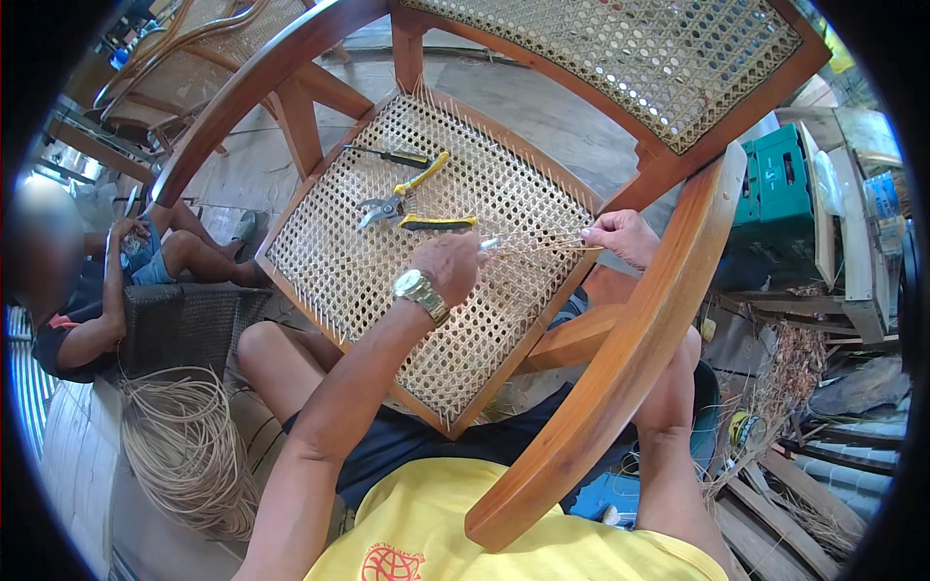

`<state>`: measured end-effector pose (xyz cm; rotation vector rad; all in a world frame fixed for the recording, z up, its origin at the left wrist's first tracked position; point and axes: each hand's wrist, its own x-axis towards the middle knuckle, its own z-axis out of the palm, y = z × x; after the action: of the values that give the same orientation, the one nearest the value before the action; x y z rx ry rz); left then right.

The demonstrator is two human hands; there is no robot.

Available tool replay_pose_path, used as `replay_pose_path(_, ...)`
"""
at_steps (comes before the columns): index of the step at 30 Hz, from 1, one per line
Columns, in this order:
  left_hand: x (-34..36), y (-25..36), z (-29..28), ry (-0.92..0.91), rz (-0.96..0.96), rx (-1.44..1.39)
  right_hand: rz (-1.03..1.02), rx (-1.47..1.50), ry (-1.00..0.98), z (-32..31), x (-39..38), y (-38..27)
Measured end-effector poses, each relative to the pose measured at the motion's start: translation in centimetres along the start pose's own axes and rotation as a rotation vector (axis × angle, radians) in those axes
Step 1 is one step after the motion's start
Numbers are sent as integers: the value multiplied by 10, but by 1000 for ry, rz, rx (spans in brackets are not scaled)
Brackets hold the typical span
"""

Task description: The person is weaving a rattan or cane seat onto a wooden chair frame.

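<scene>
A wooden armchair with a woven cane seat (455, 329) stands in front of me, its seat tilted toward me. My left hand (450, 265), with a metal watch on the wrist, is closed over the middle of the seat. A small whitish piece (488, 244) shows at its fingertips; its kind is unclear. At the seat's right edge, my right hand (625, 238) pinches thin cane strands (557, 246) that run across toward the left hand. Beyond the left hand, yellow-handled pliers (392, 208) lie spread on the weave, with a dark-handled screwdriver-like tool (402, 158) above them.
Wooden armrests (630, 358) curve around the seat, and the cane backrest (620, 58) rises at the far side. A coil of cane (189, 455) lies at lower left, near a seated person (87, 281). A green crate (775, 179) and wood scraps (785, 513) are at right.
</scene>
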<state>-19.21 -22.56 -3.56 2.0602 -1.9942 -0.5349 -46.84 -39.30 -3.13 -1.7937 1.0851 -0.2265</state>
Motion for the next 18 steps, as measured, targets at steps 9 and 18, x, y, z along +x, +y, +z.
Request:
replay_pose_path(9, -44, -52, -44, -119, -293, 166, -269, -385, -225, 29, 22, -34)
replay_pose_path(18, -12, -35, -26, -383, -227, -223, -668, -402, -169, 32, 32, -18)
